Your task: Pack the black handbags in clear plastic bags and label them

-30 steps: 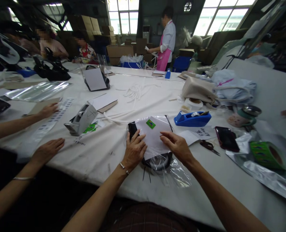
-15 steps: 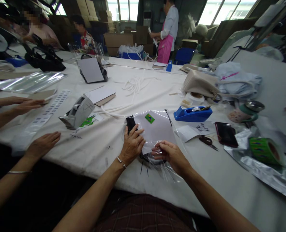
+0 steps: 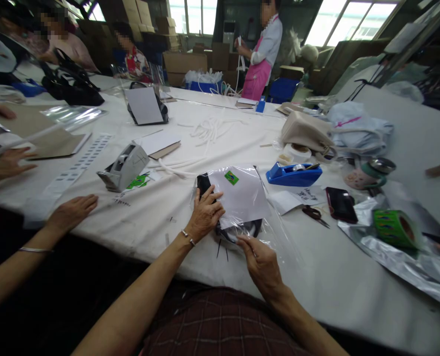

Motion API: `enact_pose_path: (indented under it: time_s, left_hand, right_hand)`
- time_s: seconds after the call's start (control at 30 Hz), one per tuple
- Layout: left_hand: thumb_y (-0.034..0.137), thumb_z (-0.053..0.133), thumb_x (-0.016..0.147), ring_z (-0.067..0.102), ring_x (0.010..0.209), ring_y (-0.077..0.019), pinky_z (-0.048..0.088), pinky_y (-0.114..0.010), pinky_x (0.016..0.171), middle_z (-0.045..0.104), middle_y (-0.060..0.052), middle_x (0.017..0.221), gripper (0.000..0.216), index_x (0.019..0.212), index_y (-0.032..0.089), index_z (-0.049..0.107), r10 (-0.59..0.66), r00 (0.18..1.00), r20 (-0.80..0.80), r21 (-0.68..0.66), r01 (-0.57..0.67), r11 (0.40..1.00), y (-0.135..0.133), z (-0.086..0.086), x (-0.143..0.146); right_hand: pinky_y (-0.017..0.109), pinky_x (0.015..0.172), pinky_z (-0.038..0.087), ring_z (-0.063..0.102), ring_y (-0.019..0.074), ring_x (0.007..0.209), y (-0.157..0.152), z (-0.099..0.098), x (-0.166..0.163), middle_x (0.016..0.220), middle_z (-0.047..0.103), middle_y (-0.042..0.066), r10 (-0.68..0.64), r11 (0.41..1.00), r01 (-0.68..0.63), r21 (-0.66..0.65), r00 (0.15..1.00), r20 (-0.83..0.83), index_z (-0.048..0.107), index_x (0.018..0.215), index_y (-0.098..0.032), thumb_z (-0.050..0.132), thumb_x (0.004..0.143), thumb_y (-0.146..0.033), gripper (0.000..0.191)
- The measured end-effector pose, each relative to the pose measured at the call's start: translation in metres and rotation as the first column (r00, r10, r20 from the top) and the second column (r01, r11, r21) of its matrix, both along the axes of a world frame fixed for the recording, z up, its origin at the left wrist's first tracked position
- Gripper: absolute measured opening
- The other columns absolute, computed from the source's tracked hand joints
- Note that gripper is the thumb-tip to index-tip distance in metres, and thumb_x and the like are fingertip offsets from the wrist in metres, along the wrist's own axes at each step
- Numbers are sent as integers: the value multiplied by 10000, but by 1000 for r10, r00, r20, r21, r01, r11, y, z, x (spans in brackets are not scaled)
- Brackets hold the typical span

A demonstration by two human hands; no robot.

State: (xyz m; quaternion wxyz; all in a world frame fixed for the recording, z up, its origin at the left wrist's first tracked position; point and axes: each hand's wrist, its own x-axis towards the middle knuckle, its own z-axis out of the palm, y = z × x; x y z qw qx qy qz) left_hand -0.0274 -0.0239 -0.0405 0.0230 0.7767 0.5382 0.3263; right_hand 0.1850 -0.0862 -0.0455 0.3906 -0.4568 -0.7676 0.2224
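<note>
A clear plastic bag [image 3: 275, 230] lies on the white table [image 3: 175, 217] in front of me. Inside it sits a black item under a white card [image 3: 242, 198] with a green sticker [image 3: 231, 177]. My left hand [image 3: 204, 213] lies flat on the left part of the bag, fingers spread over the card and the black item. My right hand [image 3: 260, 262] is at the bag's near open end, fingers pinched on the plastic edge.
A blue tape dispenser [image 3: 293, 174] sits right of the bag, a grey one [image 3: 125, 168] to the left. Scissors [image 3: 314, 214], a dark phone [image 3: 340, 204] and a green sticker roll [image 3: 396, 228] lie at right. A co-worker's hand [image 3: 71, 212] rests on the table at left.
My right hand has slid from the top of the card down toward me to the bag's open end and pinched the plastic. My left hand has stayed on the bag.
</note>
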Motion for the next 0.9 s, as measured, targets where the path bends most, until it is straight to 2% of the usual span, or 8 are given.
enact_pose_path:
  time_s: [0.1, 0.17, 0.27, 0.4, 0.53, 0.67, 0.8, 0.9]
  left_hand:
    - [245, 557, 912, 342, 1407, -294, 98, -656, 1165, 609, -39, 1312, 137, 813, 218, 648, -1, 1000, 16, -12, 1, 1000, 1, -1, 0]
    - [230, 543, 917, 351, 1403, -288, 99, -656, 1165, 615, -43, 1306, 142, 817, 211, 641, 4, 999, 33, -10, -4, 1000, 0, -1, 1]
    - [203, 528, 919, 356, 1401, -283, 101, -651, 1167, 621, -44, 1300, 151, 807, 199, 630, 10, 998, 55, -6, -9, 1000, -2, 0, 2]
    - [178, 508, 916, 372, 1394, -277, 111, -644, 1168, 639, -51, 1275, 165, 798, 193, 623, 35, 997, 68, 26, -37, 999, -2, 0, 4]
    - [158, 500, 903, 390, 1383, -270, 118, -629, 1173, 649, -67, 1257, 170, 791, 187, 625, 34, 997, 73, 70, -39, 997, -2, -5, 6]
    - [135, 499, 882, 397, 1379, -271, 131, -616, 1180, 651, -65, 1257, 168, 782, 187, 624, 52, 997, 61, 121, -59, 991, -3, -11, 8]
    - [117, 492, 863, 403, 1376, -272, 131, -616, 1187, 654, -61, 1250, 170, 776, 190, 619, 67, 996, 60, 142, -75, 987, -2, -12, 10]
    - [108, 483, 857, 409, 1373, -269, 135, -612, 1191, 656, -57, 1243, 172, 782, 190, 613, 61, 996, 70, 150, -71, 986, -2, -11, 10]
  right_hand:
    - [291, 682, 555, 710, 190, 735, 4, -3, 1, 803, 738, 28, -94, 973, 88, -211, 995, -19, 644, 986, -229, 437, 978, -342, 236]
    - [282, 630, 543, 696, 185, 660, 6, -5, 6, 711, 715, 4, -132, 953, 131, -272, 991, 15, 623, 981, -226, 470, 959, -392, 227]
    - [300, 668, 535, 687, 197, 692, 6, -7, 16, 747, 710, 15, -103, 981, 117, -151, 990, 100, 631, 955, -218, 569, 902, -434, 231]
    - [287, 697, 522, 687, 188, 747, 8, -9, 23, 821, 717, 53, -48, 998, 40, 57, 987, 152, 650, 928, -215, 433, 980, -342, 257]
    - [258, 537, 464, 669, 169, 598, 19, -18, 17, 832, 732, 59, -175, 977, 131, 169, 945, 276, 625, 1050, -199, 362, 1003, -320, 294]
    - [273, 459, 399, 663, 190, 535, 29, -29, 15, 807, 737, 65, -250, 963, 188, 190, 886, 390, 593, 1139, -173, 369, 999, -360, 324]
    - [294, 480, 408, 644, 202, 530, 33, -10, 21, 706, 697, 28, -257, 964, 200, 175, 868, 424, 548, 1245, -159, 489, 958, -443, 408]
    - [318, 629, 478, 648, 206, 672, 37, 19, 18, 800, 684, 46, -212, 960, 134, 247, 922, 323, 550, 1241, -174, 538, 945, -404, 374]
